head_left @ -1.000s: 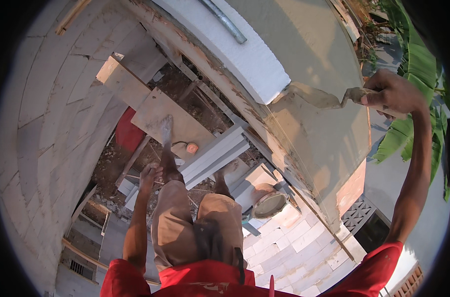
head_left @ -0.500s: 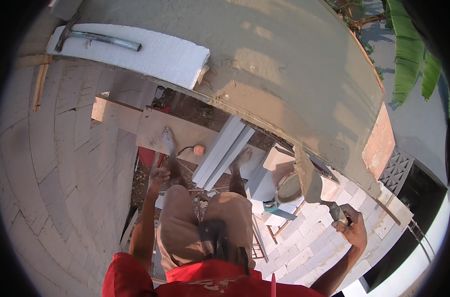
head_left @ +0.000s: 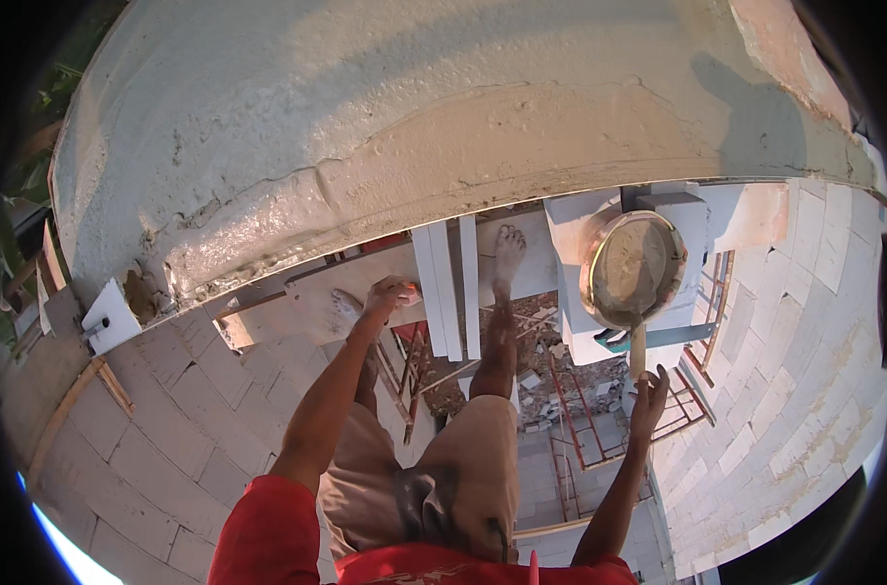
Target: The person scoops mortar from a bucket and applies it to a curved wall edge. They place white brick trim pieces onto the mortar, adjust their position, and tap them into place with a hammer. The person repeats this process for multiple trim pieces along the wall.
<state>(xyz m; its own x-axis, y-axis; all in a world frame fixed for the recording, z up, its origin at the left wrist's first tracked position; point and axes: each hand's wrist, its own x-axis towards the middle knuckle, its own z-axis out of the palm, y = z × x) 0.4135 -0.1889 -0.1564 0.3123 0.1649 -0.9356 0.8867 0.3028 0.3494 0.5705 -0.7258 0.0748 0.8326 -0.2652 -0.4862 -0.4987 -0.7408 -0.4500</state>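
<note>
My left hand (head_left: pixel 393 295), arm stretched forward over the plank, has its fingers closed on a small rounded orange thing (head_left: pixel 413 290), mostly hidden by them. At the right, a round bucket (head_left: pixel 593 263) with grey mortar stands on pale blocks. A trowel lies in it, its handle (head_left: pixel 638 349) sticking out over the near rim. Just at the handle's end is my right hand (head_left: pixel 650 398), fingers apart and not wrapped round it. Beyond both hands spreads a wet grey mortar-covered slab (head_left: pixel 443 136).
Pale grey bars (head_left: pixel 438 292) lean across the plank (head_left: pixel 317 292) between my bare feet. Rubble (head_left: pixel 536 380) and reddish metal frames (head_left: pixel 585 419) lie far below. Block walls rise at left (head_left: pixel 151 429) and right (head_left: pixel 755 409). White foam (head_left: pixel 109 320) sits at the slab's left end.
My view has turned to the right. The trowel, earlier gripped in my right hand, now rests in the bucket with its handle released. My left hand has reached forward to the orange thing.
</note>
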